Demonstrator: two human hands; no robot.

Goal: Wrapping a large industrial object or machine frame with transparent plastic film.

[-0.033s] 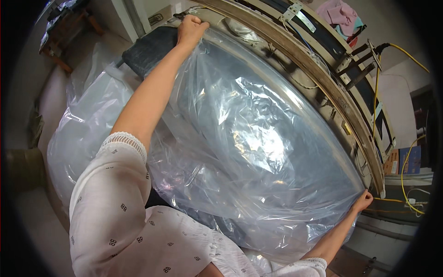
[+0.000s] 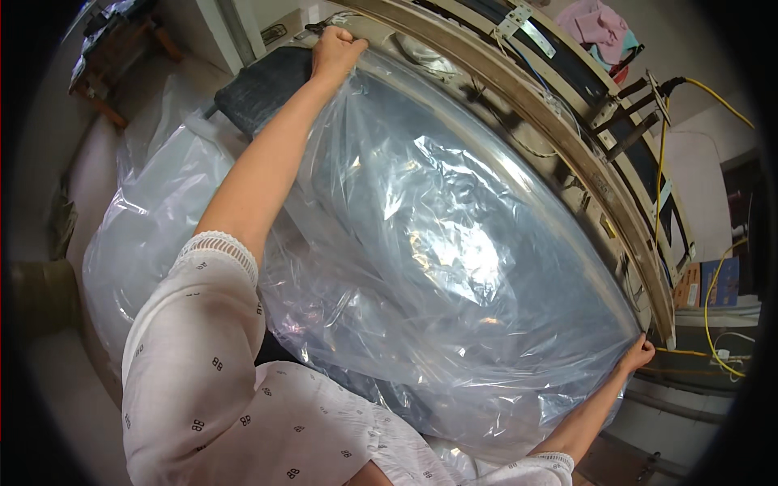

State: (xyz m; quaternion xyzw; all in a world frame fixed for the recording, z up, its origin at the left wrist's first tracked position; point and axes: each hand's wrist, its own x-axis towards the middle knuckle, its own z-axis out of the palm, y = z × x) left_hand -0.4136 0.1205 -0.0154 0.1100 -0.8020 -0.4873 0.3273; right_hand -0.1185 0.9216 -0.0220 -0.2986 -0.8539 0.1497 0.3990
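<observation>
A wide sheet of clear plastic film (image 2: 365,267) is stretched before me, wrinkled and shiny in the middle. At the far left, my left hand (image 2: 336,55) is closed on its upper corner, arm reaching out long. My right hand (image 2: 638,353) pinches the opposite corner at the right, low beside the end of a long wooden bar. Between the two hands the film's far edge runs nearly straight along a machine's bed. Its near part hangs in loose folds toward my body.
Beyond the film runs a long machine with a wooden bar (image 2: 559,134), a dark rail and metal brackets (image 2: 514,19). A yellow cable (image 2: 660,174) hangs at the right. More bunched plastic (image 2: 154,219) lies at the left by a dark cushion-like bundle (image 2: 259,91). A pink cloth (image 2: 596,31) sits behind.
</observation>
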